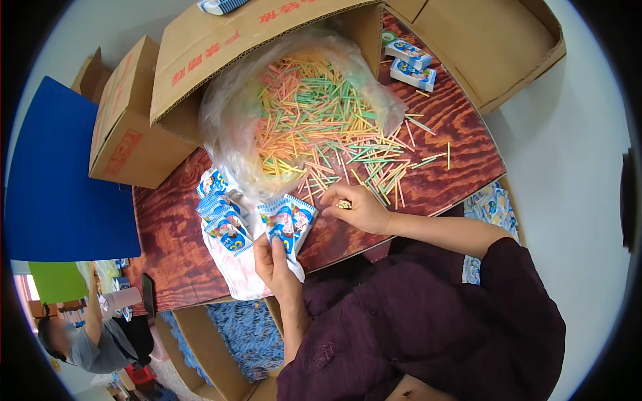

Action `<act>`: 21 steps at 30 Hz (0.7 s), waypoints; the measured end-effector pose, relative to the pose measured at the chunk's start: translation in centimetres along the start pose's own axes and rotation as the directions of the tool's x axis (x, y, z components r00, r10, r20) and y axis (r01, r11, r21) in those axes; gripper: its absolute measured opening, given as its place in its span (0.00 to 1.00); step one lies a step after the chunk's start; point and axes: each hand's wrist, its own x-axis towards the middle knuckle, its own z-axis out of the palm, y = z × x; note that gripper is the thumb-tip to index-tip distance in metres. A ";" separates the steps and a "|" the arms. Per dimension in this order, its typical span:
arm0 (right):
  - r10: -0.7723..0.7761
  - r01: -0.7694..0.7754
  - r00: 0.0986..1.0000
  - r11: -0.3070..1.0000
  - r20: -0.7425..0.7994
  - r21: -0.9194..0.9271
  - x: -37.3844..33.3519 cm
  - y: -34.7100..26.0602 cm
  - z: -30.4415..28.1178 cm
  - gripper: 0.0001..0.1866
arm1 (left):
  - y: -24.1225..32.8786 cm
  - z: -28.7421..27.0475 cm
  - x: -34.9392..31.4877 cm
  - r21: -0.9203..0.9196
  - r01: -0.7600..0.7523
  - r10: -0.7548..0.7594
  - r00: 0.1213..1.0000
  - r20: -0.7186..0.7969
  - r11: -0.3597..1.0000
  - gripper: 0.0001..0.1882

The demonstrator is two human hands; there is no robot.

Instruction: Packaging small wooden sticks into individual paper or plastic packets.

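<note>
My left hand [271, 265] pinches a small blue-and-white printed packet [289, 217] near the table's front edge; whether its top is open I cannot tell. Just right of it, my right hand [361, 210] has its fingers closed round a small bundle of thin pastel sticks [344, 204], their ends showing. Beyond both hands, a heap of pink, green and yellow sticks [314, 107] spills from a clear plastic bag [227, 127] onto the red wood-patterned table [461, 144]. Several more flat packets [226, 224] lie overlapping on a white cloth [244, 277] by my left hand.
A cardboard box [214, 50] lies around the bag, with another carton [130, 127] at left. Small blue-and-white boxes [413, 75] sit far right beside an open carton [495, 53]. Below the table edge stands a carton of blue packets [247, 337]. Another person [100, 344] works at far left.
</note>
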 end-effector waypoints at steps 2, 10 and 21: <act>0.139 -0.134 0.987 0.989 0.082 -0.063 0.1 -0.4 -0.2 0.08 | 0.3 -0.7 -0.4 -0.007 0.015 -0.015 0.999 -0.031 1.000 0.05; -0.071 0.090 0.992 0.977 0.106 -0.191 0.3 0.2 0.5 0.07 | -0.8 -1.9 -0.9 -0.078 0.137 -0.138 0.990 -0.012 0.987 0.05; 0.358 -0.268 0.926 0.393 0.122 0.879 3.8 -6.3 -1.2 0.19 | -0.1 -0.8 -2.3 0.395 -0.242 0.119 0.943 0.310 0.886 0.06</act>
